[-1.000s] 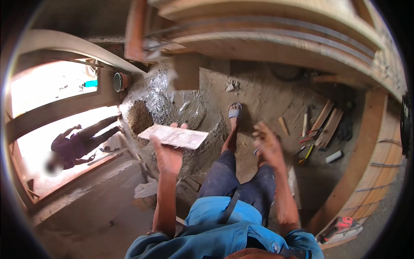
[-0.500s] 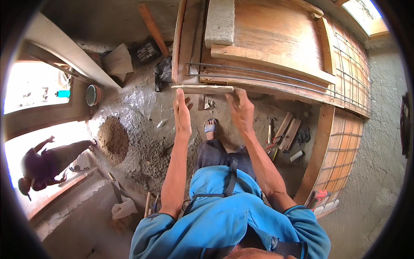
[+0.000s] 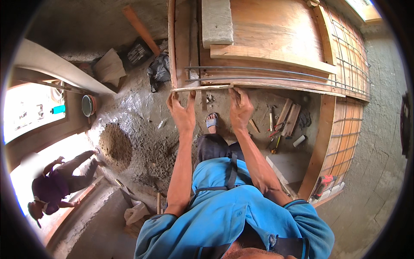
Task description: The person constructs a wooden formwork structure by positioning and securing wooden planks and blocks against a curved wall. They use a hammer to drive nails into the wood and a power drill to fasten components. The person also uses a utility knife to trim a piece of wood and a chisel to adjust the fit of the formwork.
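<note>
A short, thin wooden board [image 3: 202,88] spans the near end of the formwork channel, lined up with the front edge of the wooden formwork [image 3: 276,87]. My left hand [image 3: 183,113] grips it near its left end, thumb and fingers set apart against it. At its right end, where it meets the formwork edge, my right hand [image 3: 241,107] holds it with bent fingers. Just beyond the board, two thin steel bars [image 3: 258,72] run along the channel. Part of the board's far side is hidden from me.
Wet mortar and a sand heap [image 3: 115,146] cover the floor at left, near a bucket [image 3: 89,105]. Another person [image 3: 54,187] is at far left. Right of my feet lie a hammer [image 3: 271,117] and wood offcuts [image 3: 288,120]; a red power tool [image 3: 323,185] sits farther right.
The board has come flush with the formwork edge. My left hand has shifted from a flat palm to a thumb-and-finger hold. The other person at left has changed posture.
</note>
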Available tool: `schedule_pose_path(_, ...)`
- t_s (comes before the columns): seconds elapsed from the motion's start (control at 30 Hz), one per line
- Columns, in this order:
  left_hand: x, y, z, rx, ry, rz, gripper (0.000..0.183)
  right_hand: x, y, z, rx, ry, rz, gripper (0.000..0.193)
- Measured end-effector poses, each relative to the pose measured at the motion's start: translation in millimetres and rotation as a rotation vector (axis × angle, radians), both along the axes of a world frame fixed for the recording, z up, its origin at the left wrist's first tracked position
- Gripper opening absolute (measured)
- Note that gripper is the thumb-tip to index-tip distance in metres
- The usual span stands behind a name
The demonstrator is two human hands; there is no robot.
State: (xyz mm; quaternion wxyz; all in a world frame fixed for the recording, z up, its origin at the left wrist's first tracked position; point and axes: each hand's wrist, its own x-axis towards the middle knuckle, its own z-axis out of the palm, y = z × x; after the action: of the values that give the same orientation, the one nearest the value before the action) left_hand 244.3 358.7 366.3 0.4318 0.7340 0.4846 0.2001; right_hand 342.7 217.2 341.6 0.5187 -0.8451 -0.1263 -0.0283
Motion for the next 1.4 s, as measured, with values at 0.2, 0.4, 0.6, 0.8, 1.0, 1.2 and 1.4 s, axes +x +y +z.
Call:
schedule_pose_path(0.2, 4, -2, 0, -0.079, -0.116, -0.053, 0.078, 3, -4, -1, -0.008, -0.014, 0.031, 0.018)
schedule_pose_path(0.4, 10, -12, -2, -0.066, -0.24, -0.039, 0.084, 6, -4, -5, 0.085, -0.041, 0.039, 0.018)
schedule_pose_path(0.6, 3, -8, -32, 0.147, -0.181, -0.106, 0.077, 10, -5, -2, 0.094, -0.089, 0.082, 0.022)
schedule_pose_path(0.8, 8, -11, -42, 0.088, -0.137, -0.05, 0.08, 9, -3, 3, 0.026, -0.106, 0.071, 0.023)
schedule_pose_path(1.0, 4, -7, -56, 0.067, -0.133, 0.017, 0.08, 10, -6, -1, -0.118, -0.195, 0.082, 0.021)
schedule_pose_path(1.2, -7, -9, -77, 0.157, -0.114, -0.004, 0.073, 8, -15, -10, -0.195, -0.14, 0.096, 0.032)
schedule_pose_path(1.4, -20, 2, -80, 0.057, -0.121, 0.016, 0.073, 8, -8, 2, -0.192, -0.097, 0.088, 0.027)
